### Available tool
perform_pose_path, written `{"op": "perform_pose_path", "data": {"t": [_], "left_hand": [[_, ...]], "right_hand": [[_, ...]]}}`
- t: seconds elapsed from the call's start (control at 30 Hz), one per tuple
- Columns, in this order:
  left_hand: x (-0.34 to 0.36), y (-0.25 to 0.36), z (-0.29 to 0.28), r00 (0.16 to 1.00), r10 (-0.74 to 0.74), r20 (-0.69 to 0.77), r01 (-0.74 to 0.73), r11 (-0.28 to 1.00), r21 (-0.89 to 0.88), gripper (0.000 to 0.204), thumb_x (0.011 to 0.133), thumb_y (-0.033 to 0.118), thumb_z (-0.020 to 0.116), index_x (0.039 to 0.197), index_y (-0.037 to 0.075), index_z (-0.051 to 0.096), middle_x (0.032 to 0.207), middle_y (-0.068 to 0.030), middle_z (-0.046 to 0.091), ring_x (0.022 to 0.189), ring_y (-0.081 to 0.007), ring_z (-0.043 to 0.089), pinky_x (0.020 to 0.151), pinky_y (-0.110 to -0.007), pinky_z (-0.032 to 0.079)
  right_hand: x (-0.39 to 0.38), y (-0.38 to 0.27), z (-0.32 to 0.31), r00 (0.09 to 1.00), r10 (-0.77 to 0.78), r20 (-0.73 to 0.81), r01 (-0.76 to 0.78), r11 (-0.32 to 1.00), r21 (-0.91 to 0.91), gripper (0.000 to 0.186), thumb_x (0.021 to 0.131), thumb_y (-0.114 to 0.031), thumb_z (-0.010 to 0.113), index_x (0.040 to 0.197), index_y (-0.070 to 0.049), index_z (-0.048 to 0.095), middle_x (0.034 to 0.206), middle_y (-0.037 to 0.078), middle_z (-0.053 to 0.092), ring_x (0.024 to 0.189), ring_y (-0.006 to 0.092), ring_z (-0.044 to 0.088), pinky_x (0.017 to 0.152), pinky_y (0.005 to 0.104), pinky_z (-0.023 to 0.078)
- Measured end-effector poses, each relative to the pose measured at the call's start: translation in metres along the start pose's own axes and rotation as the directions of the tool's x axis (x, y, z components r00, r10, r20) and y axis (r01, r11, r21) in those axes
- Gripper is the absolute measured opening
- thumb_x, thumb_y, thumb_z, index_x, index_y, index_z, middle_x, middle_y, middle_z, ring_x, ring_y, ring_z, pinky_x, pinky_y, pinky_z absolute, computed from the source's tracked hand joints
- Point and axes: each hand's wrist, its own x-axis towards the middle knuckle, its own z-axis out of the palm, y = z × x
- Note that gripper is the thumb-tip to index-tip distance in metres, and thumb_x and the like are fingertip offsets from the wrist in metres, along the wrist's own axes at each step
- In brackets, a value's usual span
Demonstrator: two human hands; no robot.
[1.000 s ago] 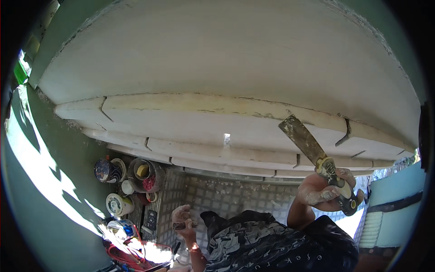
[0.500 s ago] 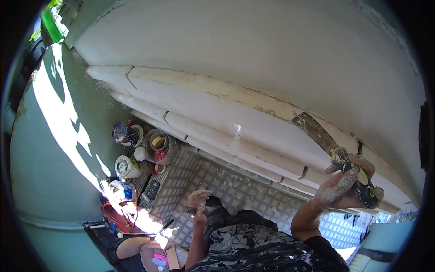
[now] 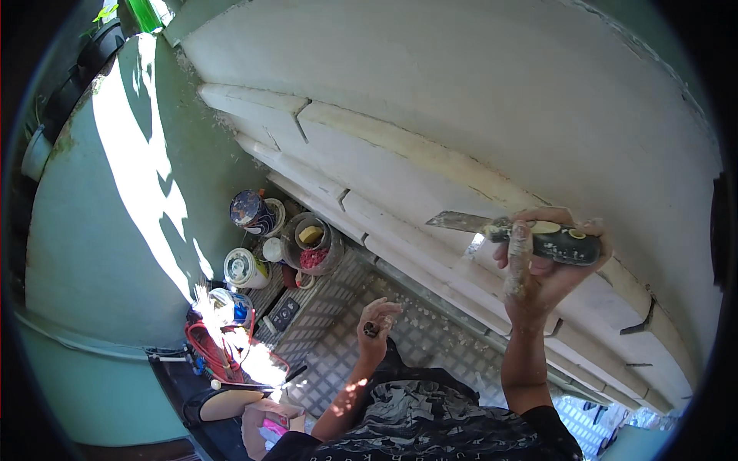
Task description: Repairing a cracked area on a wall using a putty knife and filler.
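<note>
My right hand (image 3: 550,265) is wrapped round the dark green and pale yellow handle of a putty knife (image 3: 550,240). Its flat, stained blade points left, in front of the yellowish ledge (image 3: 430,161) of the white wall; I cannot tell whether it touches. White plaster or filler coats the fingers and thumb. Lower down, near my body, my left hand (image 3: 375,326) is closed on a small dark object (image 3: 370,329) seen nearly end-on, too little of it showing to name. That hand is also smeared with white.
Stepped white mouldings (image 3: 477,269) with dark joint gaps run across the wall. To the left stand paint buckets (image 3: 244,269), a clear tub (image 3: 330,257) with a yellow sponge, a red hose (image 3: 201,346) and a cardboard box (image 3: 254,426). White crumbs litter the tiled floor (image 3: 430,330).
My right hand has moved left with the putty knife, whose blade now lies closer to level. My left hand has shifted slightly right and turned. The whole view has swung.
</note>
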Motion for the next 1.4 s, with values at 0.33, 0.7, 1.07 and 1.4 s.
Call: {"op": "perform_pose_path", "data": {"t": [0.33,0.7,1.07,1.4], "left_hand": [[0.115,0.033,-0.033,0.82,0.343,0.459,-0.556,0.668,0.494,0.061,0.07,-0.001,0.058,0.131,0.006,0.05,0.143,-0.0167,0.042,0.132,-0.0357,0.04,0.105,-0.044,0.035],[0.22,-0.025,-0.06,0.645,0.31,0.698,-0.75,0.428,0.504,0.074,0.066,0.003,0.059,0.138,0.01,0.043,0.148,-0.012,0.037,0.14,-0.0349,0.03,0.109,-0.048,0.03],[0.234,-0.091,-0.06,0.531,0.531,0.661,-0.839,0.221,0.497,0.061,0.068,0.016,0.062,0.128,0.019,0.055,0.137,-0.0067,0.048,0.128,-0.0339,0.042,0.104,-0.05,0.03],[0.234,-0.085,-0.063,0.494,0.536,0.685,-0.86,0.187,0.474,0.062,0.073,0.021,0.063,0.133,0.025,0.053,0.143,-0.0009,0.044,0.131,-0.0238,0.041,0.101,-0.042,0.035]], "right_hand": [[0.027,-0.007,0.08,0.98,0.002,-0.201,0.039,0.979,0.202,0.05,0.09,0.0,0.059,0.117,-0.019,0.021,0.103,0.021,0.058,0.068,0.0193,0.06,0.05,0.0263,0.05],[0.042,-0.011,0.14,0.976,0.064,-0.21,-0.04,0.993,0.114,0.048,0.09,-0.001,0.06,0.119,-0.015,0.025,0.099,0.021,0.062,0.058,0.0167,0.06,0.045,0.0228,0.049],[0.037,-0.03,0.171,0.944,0.237,-0.228,-0.209,0.968,0.141,0.056,0.084,0.01,0.061,0.111,-0.016,0.02,0.101,0.023,0.059,0.076,0.0182,0.063,0.059,0.022,0.053],[0.032,-0.016,0.206,0.958,0.182,-0.221,-0.155,0.979,0.132,0.056,0.085,0.007,0.062,0.113,-0.018,0.02,0.107,0.025,0.058,0.079,0.0207,0.063,0.058,0.0251,0.054]]}}
